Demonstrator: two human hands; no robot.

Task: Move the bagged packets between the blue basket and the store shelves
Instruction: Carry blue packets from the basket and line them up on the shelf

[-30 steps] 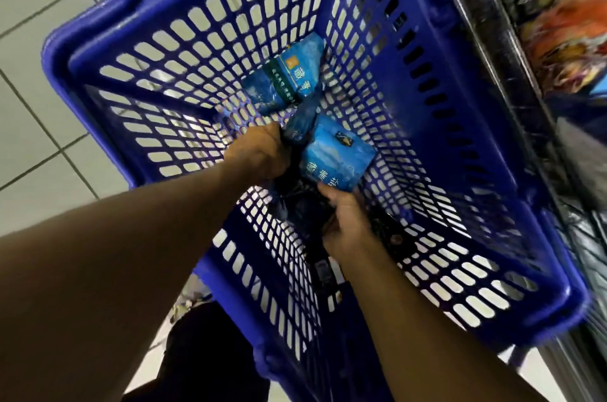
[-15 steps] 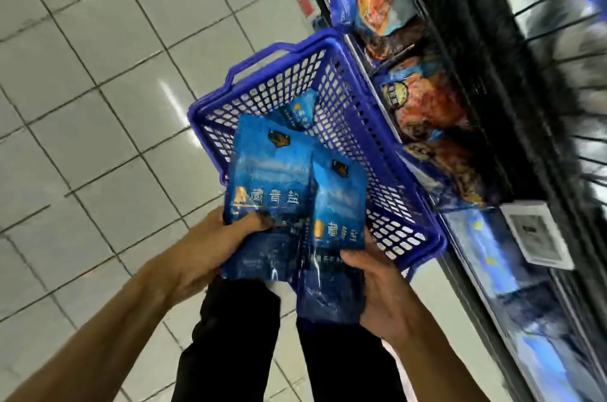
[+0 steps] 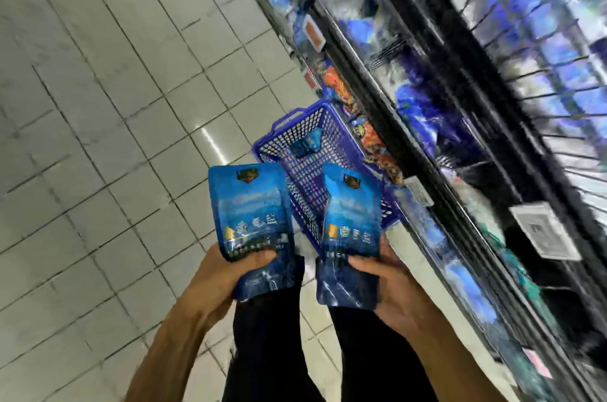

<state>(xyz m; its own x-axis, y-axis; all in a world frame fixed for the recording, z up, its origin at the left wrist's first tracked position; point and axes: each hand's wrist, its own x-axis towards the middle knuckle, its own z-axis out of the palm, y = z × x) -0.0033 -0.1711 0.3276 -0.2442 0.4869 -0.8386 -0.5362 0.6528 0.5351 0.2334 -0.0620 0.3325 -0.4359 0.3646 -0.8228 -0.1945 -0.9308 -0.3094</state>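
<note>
The left hand (image 3: 226, 273) grips the lower part of one blue packet (image 3: 251, 214), and the right hand (image 3: 391, 283) grips a second blue packet (image 3: 351, 227), both upright and slightly apart. Beyond them the blue basket (image 3: 328, 171) sits on the tiled floor (image 3: 98, 106) against the shelves (image 3: 460, 106), a third packet (image 3: 307, 146) inside it.

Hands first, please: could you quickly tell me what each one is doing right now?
Left hand: grips the lower part of the left blue packet.
Right hand: grips the lower part of the right blue packet.
</note>
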